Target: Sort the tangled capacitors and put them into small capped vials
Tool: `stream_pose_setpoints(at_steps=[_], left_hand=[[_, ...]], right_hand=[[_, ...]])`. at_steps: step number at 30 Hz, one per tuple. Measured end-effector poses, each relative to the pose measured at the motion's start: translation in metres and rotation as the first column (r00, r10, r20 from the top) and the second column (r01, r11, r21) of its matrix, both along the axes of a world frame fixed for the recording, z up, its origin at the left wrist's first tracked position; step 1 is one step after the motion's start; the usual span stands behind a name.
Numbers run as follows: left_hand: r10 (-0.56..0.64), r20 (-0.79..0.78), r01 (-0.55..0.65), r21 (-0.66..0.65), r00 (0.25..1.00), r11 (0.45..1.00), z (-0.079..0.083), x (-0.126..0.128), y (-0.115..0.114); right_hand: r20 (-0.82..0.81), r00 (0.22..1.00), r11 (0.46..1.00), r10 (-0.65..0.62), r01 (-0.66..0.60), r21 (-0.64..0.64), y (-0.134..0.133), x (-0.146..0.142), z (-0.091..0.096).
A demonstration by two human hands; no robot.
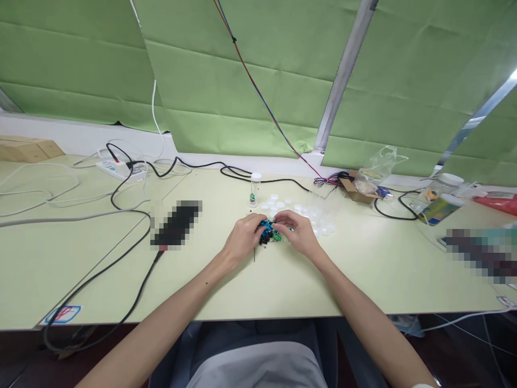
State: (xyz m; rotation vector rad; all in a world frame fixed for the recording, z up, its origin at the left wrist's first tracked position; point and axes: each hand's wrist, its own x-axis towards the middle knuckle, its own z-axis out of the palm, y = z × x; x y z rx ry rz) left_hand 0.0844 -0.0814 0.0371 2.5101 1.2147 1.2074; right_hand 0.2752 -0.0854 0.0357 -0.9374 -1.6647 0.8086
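Observation:
My left hand (pixel 245 237) is closed, fingertips together, at the left side of a small pile of blue, green and black pieces (pixel 266 233). From the other side my right hand (pixel 299 231) reaches in with its fingers pinched. The fingertips of both hands almost meet over the pile; what they hold is too small to make out. A thin dark stick-like piece (pixel 254 255) shows just below my left fingers. Behind the hands stands a clear tube (pixel 253 189) with a white cap and something green inside. White round caps (pixel 274 203) and clear plastic pieces (pixel 323 221) lie beyond my right hand.
To the left lies a blurred-out dark device (pixel 177 223) with a black cable (pixel 139 291). A power strip (pixel 121 170) and cables run along the back. At the right are a small cardboard box (pixel 357 191), a plastic bag (pixel 379 167) and a labelled jar (pixel 442 207).

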Motion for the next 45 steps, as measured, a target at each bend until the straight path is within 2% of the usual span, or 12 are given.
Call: stream_pose_setpoints(at_steps=[11,16,24,32,37,45], left_hand=[[0.0,-0.091,-0.001,-0.004,0.996,1.0,-0.0026,0.0006,-0.0006],[0.002,-0.07,-0.004,-0.035,0.998,0.999,-0.0034,0.0014,-0.0017],[0.071,-0.05,-0.076,-0.1,0.996,0.992,-0.0024,0.001,-0.0022],[0.066,-0.032,-0.067,-0.057,0.997,0.996,-0.0001,0.0013,-0.0028],[0.029,-0.022,-0.03,-0.006,0.999,1.0,-0.0001,0.0014,-0.0023],[0.007,0.008,-0.007,0.005,1.0,1.0,-0.002,0.0015,-0.0021]], right_hand=[[0.065,0.998,0.998,-0.01,0.013,-0.055,-0.0013,-0.0016,-0.0005],[0.044,0.999,0.995,-0.007,0.011,-0.096,-0.001,-0.0033,-0.0024],[0.058,0.998,0.999,0.021,-0.018,-0.045,-0.0045,-0.0024,0.0016],[0.115,0.993,1.0,0.009,-0.01,0.01,-0.0023,-0.001,-0.0002],[0.111,0.994,0.999,0.023,-0.02,-0.025,-0.0011,-0.0011,-0.002],[0.136,0.991,0.997,0.011,0.0,-0.083,-0.0026,-0.0028,0.0011]])
